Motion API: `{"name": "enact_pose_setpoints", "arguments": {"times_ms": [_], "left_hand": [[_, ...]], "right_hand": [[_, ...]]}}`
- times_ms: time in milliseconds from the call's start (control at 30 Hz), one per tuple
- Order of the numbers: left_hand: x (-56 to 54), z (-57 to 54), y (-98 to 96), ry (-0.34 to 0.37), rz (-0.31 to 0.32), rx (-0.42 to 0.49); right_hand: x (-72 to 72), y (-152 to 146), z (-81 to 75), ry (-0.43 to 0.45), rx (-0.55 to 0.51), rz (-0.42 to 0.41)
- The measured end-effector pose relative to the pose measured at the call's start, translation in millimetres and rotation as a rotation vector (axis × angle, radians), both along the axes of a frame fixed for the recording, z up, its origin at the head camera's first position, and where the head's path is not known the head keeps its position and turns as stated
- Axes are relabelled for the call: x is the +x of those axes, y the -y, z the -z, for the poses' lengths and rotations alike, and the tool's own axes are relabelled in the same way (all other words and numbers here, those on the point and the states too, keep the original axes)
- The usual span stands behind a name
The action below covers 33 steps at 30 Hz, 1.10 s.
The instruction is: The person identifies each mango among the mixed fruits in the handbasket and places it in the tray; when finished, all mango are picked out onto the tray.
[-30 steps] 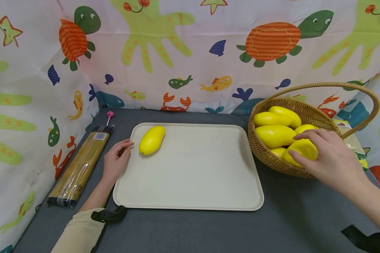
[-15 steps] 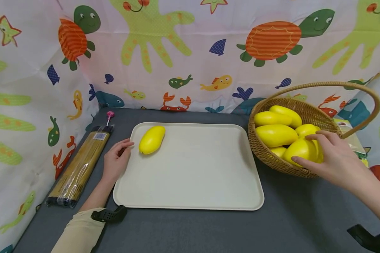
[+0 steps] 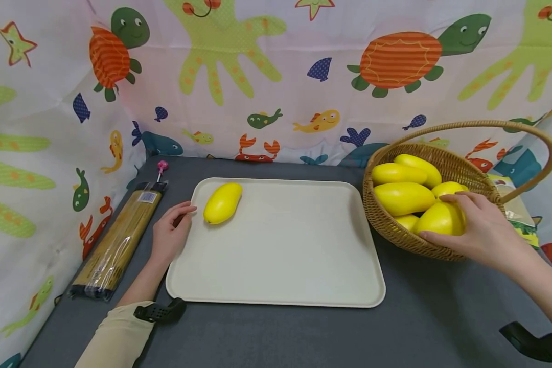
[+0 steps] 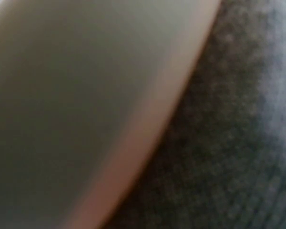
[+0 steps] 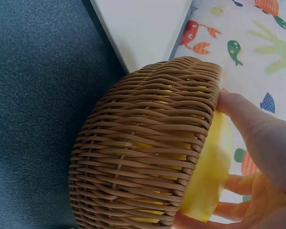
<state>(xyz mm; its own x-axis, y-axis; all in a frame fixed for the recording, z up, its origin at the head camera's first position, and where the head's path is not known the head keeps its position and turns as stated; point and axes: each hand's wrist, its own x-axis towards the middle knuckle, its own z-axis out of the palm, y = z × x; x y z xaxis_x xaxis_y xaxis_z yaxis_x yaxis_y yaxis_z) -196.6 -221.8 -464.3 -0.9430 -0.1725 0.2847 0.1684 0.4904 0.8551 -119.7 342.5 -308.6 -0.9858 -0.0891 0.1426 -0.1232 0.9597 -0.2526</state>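
Note:
In the head view my right hand (image 3: pixel 485 232) reaches into a wicker basket (image 3: pixel 386 232), its thumb and fingers curled round a smooth, mango-shaped yellow fruit (image 3: pixel 440 219). The right wrist view shows the thumb at the basket's rim and the fingers around the far side of that yellow fruit (image 5: pixel 207 171). Several similar fruits (image 3: pixel 404 199) lie beside it in the basket. My left hand (image 3: pixel 171 232) rests at the left edge of a cream tray (image 3: pixel 285 245), fingertips on the rim. One yellow fruit (image 3: pixel 223 203) lies in the tray's upper left corner. The left wrist view is blurred.
Left of the tray lies a plastic-wrapped pack of thin brown sticks (image 3: pixel 117 240), with a pink-topped lollipop (image 3: pixel 162 166) at its far end. A printed packet (image 3: pixel 517 209) stands behind the basket. The basket's tall handle (image 3: pixel 469 123) arches over its back. A patterned cloth hangs behind.
My right hand has shifted on the front fruit, which has turned in the basket, and its thumb now lies along the fruit's lower side. The left hand stays at the tray's edge.

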Motion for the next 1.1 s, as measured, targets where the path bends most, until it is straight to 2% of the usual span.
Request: {"name": "enact_pose_setpoints", "arguments": {"times_ms": [233,600,867,1100], "left_hand": [[-0.7,1.1,0.6,0.008,-0.004,-0.001],[-0.9,0.6,1.1,0.008,-0.005,0.003],[-2.1,1.5,1.5,0.002,-0.006,0.0],[-2.1,2.5,1.3,0.007,-0.006,0.002]], "right_hand": [[1.2,1.1,-1.6,-0.019,0.006,0.04],[5.3,19.9,-20.8,-0.078,-0.056,0.058],[3.7,46.2,-30.0,-0.088,-0.145,-0.04],[-4.4,78.6,-29.5,-0.061,-0.255,-0.142]]}}
